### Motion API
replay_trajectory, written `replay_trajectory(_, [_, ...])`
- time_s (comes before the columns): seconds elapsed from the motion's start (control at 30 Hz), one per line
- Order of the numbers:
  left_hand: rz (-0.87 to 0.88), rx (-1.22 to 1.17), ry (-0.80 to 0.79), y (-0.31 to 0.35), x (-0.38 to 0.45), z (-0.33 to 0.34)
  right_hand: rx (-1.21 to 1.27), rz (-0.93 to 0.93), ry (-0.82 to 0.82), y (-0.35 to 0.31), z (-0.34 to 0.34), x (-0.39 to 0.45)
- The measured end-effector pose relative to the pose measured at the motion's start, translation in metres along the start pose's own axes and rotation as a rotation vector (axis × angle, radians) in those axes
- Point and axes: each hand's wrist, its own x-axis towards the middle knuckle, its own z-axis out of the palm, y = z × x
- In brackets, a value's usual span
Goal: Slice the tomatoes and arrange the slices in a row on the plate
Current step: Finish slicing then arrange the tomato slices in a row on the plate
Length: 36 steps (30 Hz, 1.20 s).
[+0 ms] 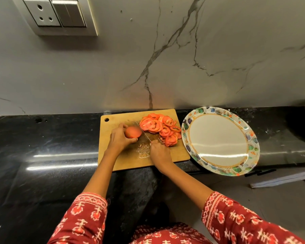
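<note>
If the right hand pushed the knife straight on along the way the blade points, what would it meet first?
Probably nothing on the cutting board: the right hand points the knife between the tomato and the slices, towards the wall; depth is unclear.

You see orange-red tomato slices [159,128] on a tan wooden board [176,152], a white plate [250,152] with orange ring and multicoloured leaf border, a glossy black worktop [42,147], and your red sleeves [83,219] printed white.
</note>
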Motion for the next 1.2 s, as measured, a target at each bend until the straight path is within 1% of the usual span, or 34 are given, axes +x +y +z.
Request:
replay_trajectory(0.1, [0.012, 0.171, -0.025, 0.003, 0.002, 0.004, 0.177, 0.033, 0.028, 0.003, -0.002, 0.002])
replay_trajectory(0.17, [0.015, 0.278, -0.025, 0.008, 0.004, 0.007, 0.300, 0.052, 0.002, 0.005, -0.004, 0.008])
replay_trajectory(0.33, [-0.013, 0.427, -0.031, 0.020, 0.006, 0.009, 0.412, 0.050, -0.065, 0.008, -0.019, 0.017])
replay_trajectory(0.4, [-0.020, 0.393, -0.040, 0.018, 0.005, 0.010, 0.434, 0.052, -0.079, 0.009, -0.023, 0.017])
replay_trajectory(0.53, [0.005, 0.182, -0.077, 0.006, 0.005, 0.009, 0.459, 0.049, -0.115, 0.009, -0.022, 0.014])
replay_trajectory(0.6, [0.013, 0.106, -0.052, 0.001, 0.001, 0.007, 0.478, 0.040, -0.121, 0.008, -0.019, 0.010])
replay_trajectory(0.67, [-0.022, -0.002, 0.002, -0.002, -0.003, 0.006, 0.488, 0.035, -0.122, 0.007, -0.017, 0.007])
replay_trajectory(0.73, [-0.048, -0.051, 0.026, -0.002, -0.006, 0.006, 0.496, 0.041, -0.118, 0.007, -0.016, 0.005])
replay_trajectory(0.83, [-0.017, -0.022, 0.010, -0.002, -0.006, 0.009, 0.505, 0.044, -0.114, 0.005, -0.016, 0.006])
replay_trajectory(1.0, [0.075, 0.285, -0.014, 0.006, -0.001, 0.015, 0.534, 0.072, -0.114, 0.004, -0.013, 0.007])
replay_trajectory(1.1, [0.036, 0.421, -0.037, 0.016, 0.002, 0.018, 0.540, 0.080, -0.116, -0.001, -0.018, 0.010])
replay_trajectory(1.13, [0.018, 0.413, -0.033, 0.018, 0.003, 0.018, 0.546, 0.079, -0.109, -0.002, -0.020, 0.012])
replay_trajectory(1.2, [0.001, 0.279, 0.001, 0.019, 0.004, 0.017, 0.571, 0.076, -0.084, -0.005, -0.026, 0.015])
